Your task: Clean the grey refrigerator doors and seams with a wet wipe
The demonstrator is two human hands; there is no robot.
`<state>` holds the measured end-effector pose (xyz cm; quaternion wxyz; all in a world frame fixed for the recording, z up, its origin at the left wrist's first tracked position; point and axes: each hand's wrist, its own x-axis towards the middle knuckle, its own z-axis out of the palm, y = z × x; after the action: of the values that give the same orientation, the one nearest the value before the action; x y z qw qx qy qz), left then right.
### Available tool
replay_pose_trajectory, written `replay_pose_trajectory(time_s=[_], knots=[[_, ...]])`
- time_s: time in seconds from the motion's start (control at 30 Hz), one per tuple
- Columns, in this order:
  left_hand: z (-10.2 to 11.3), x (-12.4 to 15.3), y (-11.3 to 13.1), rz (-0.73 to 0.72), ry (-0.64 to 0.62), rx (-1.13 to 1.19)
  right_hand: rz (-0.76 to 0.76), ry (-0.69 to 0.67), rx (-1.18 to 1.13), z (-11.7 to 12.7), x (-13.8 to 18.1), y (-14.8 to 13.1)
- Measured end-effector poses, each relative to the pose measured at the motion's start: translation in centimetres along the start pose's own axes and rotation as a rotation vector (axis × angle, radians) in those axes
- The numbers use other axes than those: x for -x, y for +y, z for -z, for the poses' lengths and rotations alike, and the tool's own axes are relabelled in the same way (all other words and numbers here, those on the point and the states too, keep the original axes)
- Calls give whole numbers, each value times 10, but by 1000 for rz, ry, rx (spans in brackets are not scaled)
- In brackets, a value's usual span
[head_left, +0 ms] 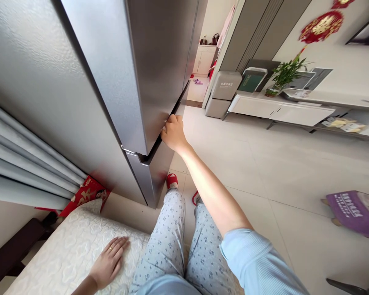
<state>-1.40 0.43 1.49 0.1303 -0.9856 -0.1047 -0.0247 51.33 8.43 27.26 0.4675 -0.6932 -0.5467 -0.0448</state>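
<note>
A tall grey metallic refrigerator (159,53) stands in front of me on the left. My right hand (173,132) reaches out to the dark gap between its upper door and its lower door (162,164). The fingers are curled into that gap, gripping the recessed handle edge; their tips are hidden. Both doors look closed. My left hand (109,261), with a ring on one finger, lies flat on a white quilted cushion (61,246) and holds nothing.
A grey curtain (24,151) and a red box (87,192) are beside the refrigerator. Right of it stand a grey bin (223,92), a white TV cabinet (295,108) with a potted plant (285,76), and a purple-covered stool (353,213).
</note>
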Motion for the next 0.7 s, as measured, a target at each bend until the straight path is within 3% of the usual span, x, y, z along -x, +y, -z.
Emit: replay_pose_trajectory(time_s=[0.3, 0.7], knots=[[-4, -3, -1, 10, -11, 63, 48, 2, -57, 4, 24, -16], [-13, -1, 4, 72, -46, 184, 19, 55, -94, 18, 41, -9]])
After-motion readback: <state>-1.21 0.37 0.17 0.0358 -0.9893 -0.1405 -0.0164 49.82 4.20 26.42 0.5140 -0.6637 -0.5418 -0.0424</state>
